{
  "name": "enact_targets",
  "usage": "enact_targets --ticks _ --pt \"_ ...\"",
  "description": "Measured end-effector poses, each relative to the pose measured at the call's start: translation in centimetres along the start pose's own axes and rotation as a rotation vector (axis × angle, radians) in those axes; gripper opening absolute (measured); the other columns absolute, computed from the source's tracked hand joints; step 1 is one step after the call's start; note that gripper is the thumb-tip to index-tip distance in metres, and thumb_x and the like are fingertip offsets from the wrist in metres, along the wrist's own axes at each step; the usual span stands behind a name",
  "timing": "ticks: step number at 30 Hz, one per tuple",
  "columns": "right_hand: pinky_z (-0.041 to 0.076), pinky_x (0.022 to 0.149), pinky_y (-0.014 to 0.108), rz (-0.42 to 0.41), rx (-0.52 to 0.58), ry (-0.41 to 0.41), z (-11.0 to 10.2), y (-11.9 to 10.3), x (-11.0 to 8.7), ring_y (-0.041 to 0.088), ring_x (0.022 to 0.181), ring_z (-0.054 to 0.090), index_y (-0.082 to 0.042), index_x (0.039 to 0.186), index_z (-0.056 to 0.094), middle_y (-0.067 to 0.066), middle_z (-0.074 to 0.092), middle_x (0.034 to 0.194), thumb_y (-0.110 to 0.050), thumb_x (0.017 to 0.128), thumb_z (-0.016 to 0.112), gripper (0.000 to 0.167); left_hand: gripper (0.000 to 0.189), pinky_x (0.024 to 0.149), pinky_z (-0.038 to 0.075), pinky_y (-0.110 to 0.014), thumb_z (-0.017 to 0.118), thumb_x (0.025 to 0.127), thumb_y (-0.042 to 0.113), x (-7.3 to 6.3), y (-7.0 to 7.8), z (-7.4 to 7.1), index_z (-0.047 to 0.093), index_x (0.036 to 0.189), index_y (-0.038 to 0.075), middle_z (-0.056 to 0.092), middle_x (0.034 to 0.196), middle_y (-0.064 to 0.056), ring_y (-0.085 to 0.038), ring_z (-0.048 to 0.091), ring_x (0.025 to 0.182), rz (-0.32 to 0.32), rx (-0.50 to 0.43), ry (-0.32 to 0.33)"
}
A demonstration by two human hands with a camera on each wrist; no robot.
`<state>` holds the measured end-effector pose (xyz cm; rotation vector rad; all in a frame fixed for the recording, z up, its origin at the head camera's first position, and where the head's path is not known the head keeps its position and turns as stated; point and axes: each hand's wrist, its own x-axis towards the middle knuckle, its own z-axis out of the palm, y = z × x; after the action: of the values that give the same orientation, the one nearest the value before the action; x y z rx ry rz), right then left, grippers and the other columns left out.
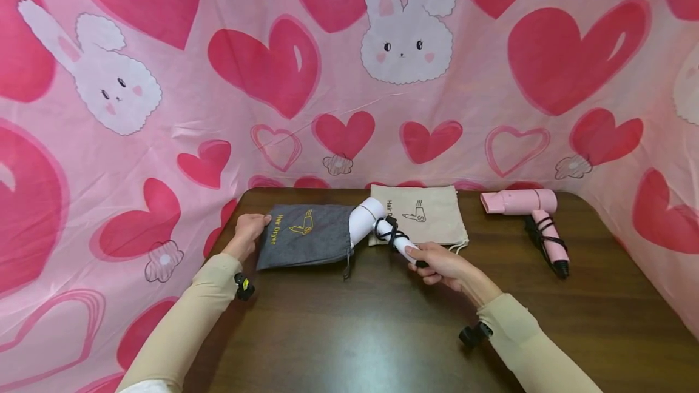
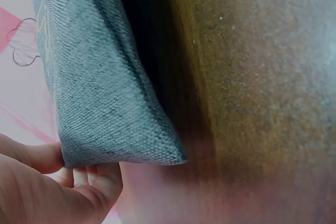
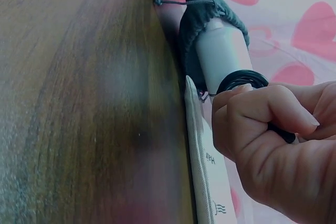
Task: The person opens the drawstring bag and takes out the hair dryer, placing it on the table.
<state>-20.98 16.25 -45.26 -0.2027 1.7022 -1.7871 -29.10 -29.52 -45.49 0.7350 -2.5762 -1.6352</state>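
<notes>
A white hair dryer [image 1: 367, 218] has its barrel end inside the mouth of a grey drawstring bag [image 1: 306, 241] printed "Hair Dryer" in yellow. My right hand [image 1: 443, 264] grips the end of its handle, which has black cord wrapped round it. At the bag's far left end, my left hand [image 1: 249, 232] pinches the edge between thumb and fingers. In the left wrist view the bag's corner [image 2: 118, 103] stands off the wooden surface. The right wrist view shows my curled fingers around the handle and the white barrel [image 3: 223, 51] entering the gathered opening. The bag hides the barrel's front.
A beige drawstring bag [image 1: 437, 217] lies flat behind the white dryer, partly covered by it. To the right, a pink hair dryer [image 1: 524, 201] with a wrapped black cord rests on the brown wooden table [image 1: 349, 332]. A pink curtain [image 1: 338, 96] with hearts and rabbits encloses the table's back and sides.
</notes>
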Motion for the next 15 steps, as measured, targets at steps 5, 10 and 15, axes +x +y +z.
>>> enact_targets --ticks 5,10,15 --pt "0.024 0.047 0.015 -0.009 0.013 -0.003 -0.11 0.13 -0.09 0.001 0.052 0.027 0.010 0.126 0.045 0.004 0.053 0.084 -0.022 0.115 0.044 0.034 0.030 0.077 0.042 -0.035 0.063 0.105 0.020 0.07 -0.12 -0.07 0.068 0.116 -0.007 0.054 0.102 -0.013 -0.029 0.049 0.097 -0.003 0.010 0.003" --pt "0.024 0.047 0.015 -0.008 0.020 0.010 -0.26 0.19 -0.18 0.002 0.052 0.027 0.010 0.127 0.044 0.004 0.053 0.084 -0.023 0.115 0.044 0.035 0.032 0.075 0.041 -0.036 0.063 0.105 0.020 0.01 0.01 -0.06 0.068 0.121 -0.008 0.054 0.102 -0.013 -0.029 0.049 0.096 -0.004 0.002 0.006" --pt "0.025 0.047 0.014 -0.004 0.028 0.027 -0.46 0.28 -0.30 0.001 0.052 0.027 0.009 0.126 0.044 0.003 0.053 0.084 -0.023 0.115 0.045 0.035 0.032 0.072 0.041 -0.034 0.063 0.104 0.020 0.00 0.10 -0.04 0.069 0.119 -0.008 0.054 0.098 -0.012 -0.028 0.049 0.092 0.005 0.000 0.015"
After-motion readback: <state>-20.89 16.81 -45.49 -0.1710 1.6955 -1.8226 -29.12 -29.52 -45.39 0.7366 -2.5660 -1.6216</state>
